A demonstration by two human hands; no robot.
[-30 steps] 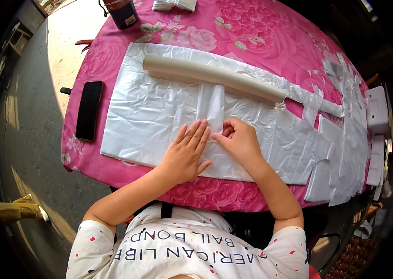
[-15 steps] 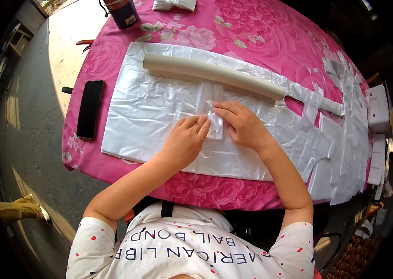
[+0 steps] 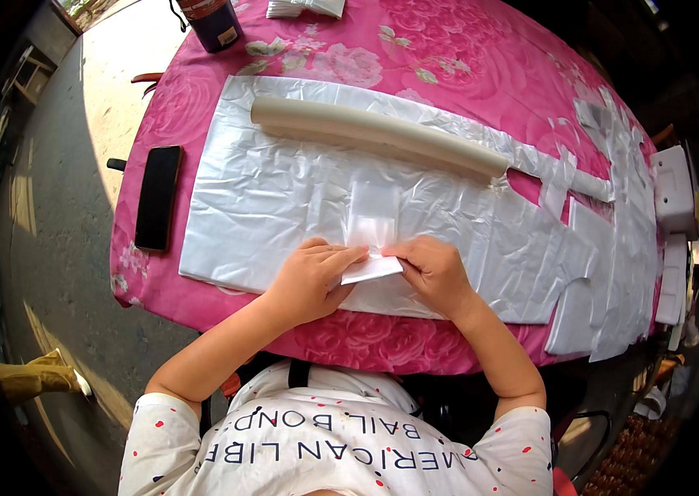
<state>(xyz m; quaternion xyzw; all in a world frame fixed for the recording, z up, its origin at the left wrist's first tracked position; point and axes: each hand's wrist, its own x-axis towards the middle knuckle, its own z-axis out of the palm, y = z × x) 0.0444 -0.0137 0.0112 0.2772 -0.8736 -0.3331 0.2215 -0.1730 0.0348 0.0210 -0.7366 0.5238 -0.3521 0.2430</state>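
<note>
A narrow strip of folded white plastic bag (image 3: pixel 374 201) lies on a wide flat stack of white plastic bags (image 3: pixel 242 190). My left hand (image 3: pixel 306 277) pinches the left side of the strip's near end, thumb and fingers together. On the opposite side my right hand (image 3: pixel 434 271) grips the same end, its fingertips close to the left ones. Between the two hands the near end is folded over into a flat flap that tilts up toward me. Beyond them a long beige tube (image 3: pixel 378 136) rests across the stack.
The table wears a pink floral cloth (image 3: pixel 333 339). A black phone (image 3: pixel 158 198) lies at the left. Far left stands a dark cup (image 3: pixel 217 29), beside a small white folded pile (image 3: pixel 306 7). Loose white plastic pieces (image 3: pixel 614 248) spread over the right side, near white plastic boxes (image 3: pixel 673 190).
Both hands have come nearer to me, drawing the near end of the bag strip with them. A flat folded flap now shows between my fingers. The tube has hardly moved.
</note>
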